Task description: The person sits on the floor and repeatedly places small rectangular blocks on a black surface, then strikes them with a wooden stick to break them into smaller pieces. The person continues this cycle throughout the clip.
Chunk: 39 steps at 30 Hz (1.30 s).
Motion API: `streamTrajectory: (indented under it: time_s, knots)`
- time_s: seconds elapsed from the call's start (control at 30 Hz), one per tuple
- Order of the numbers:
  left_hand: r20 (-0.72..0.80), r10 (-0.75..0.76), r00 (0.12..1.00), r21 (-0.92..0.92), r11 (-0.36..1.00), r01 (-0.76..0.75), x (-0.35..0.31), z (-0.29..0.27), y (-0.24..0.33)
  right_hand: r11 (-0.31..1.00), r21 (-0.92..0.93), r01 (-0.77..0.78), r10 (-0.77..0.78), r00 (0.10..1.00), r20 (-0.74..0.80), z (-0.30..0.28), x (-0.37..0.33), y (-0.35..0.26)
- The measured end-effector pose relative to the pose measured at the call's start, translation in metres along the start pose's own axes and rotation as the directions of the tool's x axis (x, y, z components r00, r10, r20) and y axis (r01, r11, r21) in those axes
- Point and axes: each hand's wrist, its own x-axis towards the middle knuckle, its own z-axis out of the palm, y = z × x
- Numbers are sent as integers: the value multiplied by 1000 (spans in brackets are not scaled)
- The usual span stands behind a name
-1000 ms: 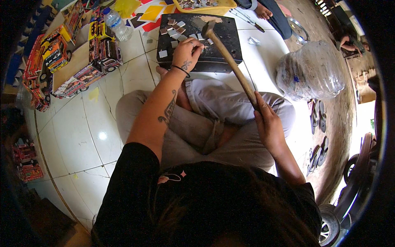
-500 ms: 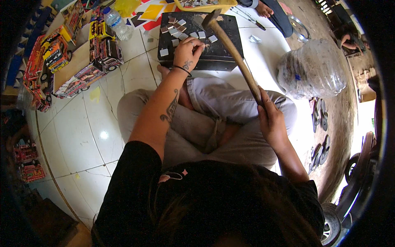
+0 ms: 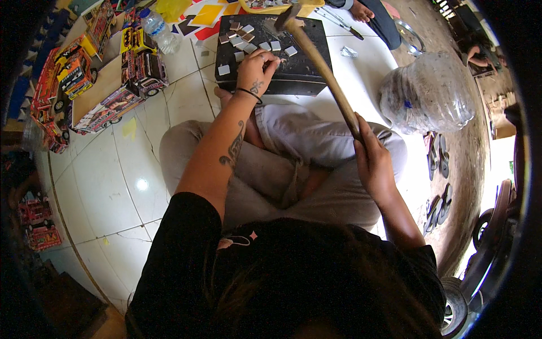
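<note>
My right hand (image 3: 374, 161) is wrapped around the wooden handle of a hammer (image 3: 322, 65), low on the grip. The hammer's dark head is raised above the far part of a black box (image 3: 293, 86), which stands in front of my crossed legs. On the box's top, my left hand (image 3: 255, 70) rests with thumb and fingers drawn together in a pinch; what they hold is too small to make out. Several small square pieces (image 3: 246, 37), silvery and brown, lie loose around the left fingers.
Printed toy trucks (image 3: 144, 68) stand on the white tiled floor at left, beside a water bottle (image 3: 158, 28). A yellow tray (image 3: 307, 8) lies beyond the box, near another person's hand (image 3: 361, 11). A plastic-wrapped bundle (image 3: 426, 93) and sandals (image 3: 437, 209) are at right.
The hammer's head has shifted slightly up and to the left. My left hand stays nearly in place, still pinched on the box.
</note>
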Motion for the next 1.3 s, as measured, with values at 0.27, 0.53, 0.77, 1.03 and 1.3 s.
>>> streamTrajectory:
  time_s: [0.27, 0.53, 0.77, 1.03, 1.3]
  knots:
    - [13, 18, 1000, 13, 1000, -18, 0, -1, -2, 999, -50, -2, 7, 997, 82, -3, 3, 3]
    - [45, 7, 999, 40, 999, -8, -2, -2, -2, 1000, -22, -13, 15, 995, 96, 1, 5, 10]
    - [23, 68, 997, 80, 994, -70, 0, -6, 5, 986, -167, 4, -26, 992, -127, 7, 57, 52]
    - [111, -391, 914, -137, 905, 404, 44, -21, -4, 822, -479, -308, 316, 947, -66, 42, 111, 75]
    - [208, -355, 911, -26, 929, 368, 161, -37, -35, 899, -359, 249, -280, 959, -36, 69, 235, 33]
